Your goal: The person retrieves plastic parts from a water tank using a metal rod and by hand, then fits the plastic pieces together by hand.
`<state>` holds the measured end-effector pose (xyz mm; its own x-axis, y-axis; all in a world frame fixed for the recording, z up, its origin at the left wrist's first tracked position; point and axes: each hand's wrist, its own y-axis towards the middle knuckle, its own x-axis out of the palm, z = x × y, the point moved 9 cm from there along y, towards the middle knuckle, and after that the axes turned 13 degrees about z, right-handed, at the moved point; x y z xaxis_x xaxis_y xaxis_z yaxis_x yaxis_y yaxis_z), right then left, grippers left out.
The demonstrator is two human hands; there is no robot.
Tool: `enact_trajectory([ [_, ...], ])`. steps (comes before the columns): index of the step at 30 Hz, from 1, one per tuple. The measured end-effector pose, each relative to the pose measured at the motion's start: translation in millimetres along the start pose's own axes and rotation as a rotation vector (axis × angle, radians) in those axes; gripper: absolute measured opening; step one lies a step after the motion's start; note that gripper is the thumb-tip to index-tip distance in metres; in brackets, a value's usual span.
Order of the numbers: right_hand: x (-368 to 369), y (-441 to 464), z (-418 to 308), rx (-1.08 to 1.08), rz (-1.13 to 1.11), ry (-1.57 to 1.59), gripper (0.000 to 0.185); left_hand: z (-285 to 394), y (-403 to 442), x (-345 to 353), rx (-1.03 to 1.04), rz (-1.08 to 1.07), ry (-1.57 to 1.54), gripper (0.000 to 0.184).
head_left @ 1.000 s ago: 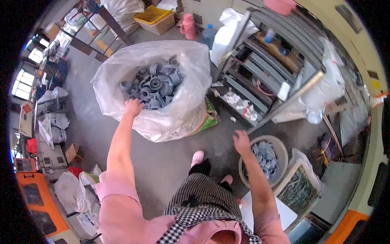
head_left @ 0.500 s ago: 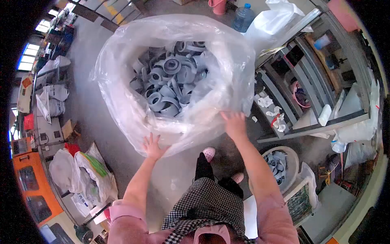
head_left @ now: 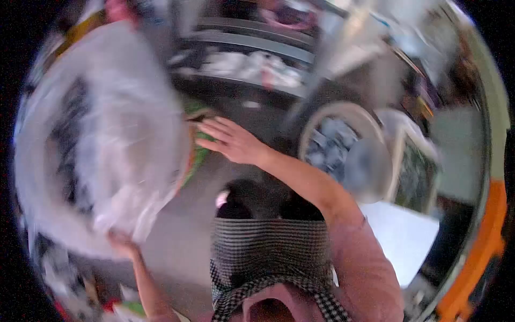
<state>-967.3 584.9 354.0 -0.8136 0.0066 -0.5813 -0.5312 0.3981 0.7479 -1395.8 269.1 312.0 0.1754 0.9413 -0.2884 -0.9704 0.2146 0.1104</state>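
Although motion blur softens the view, you have your left hand [head_left: 124, 246] at the lower edge of the big plastic bag [head_left: 131, 134], where I cannot tell whether the fingers pinch or merely press. Your right hand [head_left: 233, 140] is at the bag's green side [head_left: 199, 153] with fingers straight and slightly spread. The bag stands to your left on the grey floor [head_left: 179, 247], its mouth showing blurred dark contents [head_left: 75, 145], while to your right a round tub [head_left: 370, 126] holds grey pieces [head_left: 330, 142], just beside a white board [head_left: 399, 236]
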Motion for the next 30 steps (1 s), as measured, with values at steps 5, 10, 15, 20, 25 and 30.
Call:
enact_trajectory([
  [5, -96.3, -148.6, 95.5, 0.373, -0.191, -0.311, 0.042, -29.8, 38.7, -10.8, 0.915, 0.136, 0.793, 0.051],
  [10, -263.7, -377.4, 134.0, 1.126, 0.127, -0.784, 0.040, -4.4, 15.6, 3.9, 1.038, 0.238, 0.852, 0.047],
  [15, -330.8, -557.8, 52.7, 1.621, 0.210, -0.700, 0.032, 12.1, 14.3, 2.0, 1.276, 0.193, 0.842, 0.038],
  [20, -286.9, -641.9, 17.8, 1.616, -0.144, -0.552, 0.032, 119.1, -66.4, 18.7, 1.049, 0.145, 0.611, 0.030],
  [25, -241.7, -642.5, 18.4, 1.506, -0.188, -0.685, 0.039, 207.7, -262.4, 150.0, 1.157, -0.345, 0.051, 0.023],
  [30, -231.5, -651.1, 20.4, 1.844, 0.198, -0.705, 0.047, 248.2, -530.7, 252.2, 1.256, -0.967, -0.102, 0.023],
])
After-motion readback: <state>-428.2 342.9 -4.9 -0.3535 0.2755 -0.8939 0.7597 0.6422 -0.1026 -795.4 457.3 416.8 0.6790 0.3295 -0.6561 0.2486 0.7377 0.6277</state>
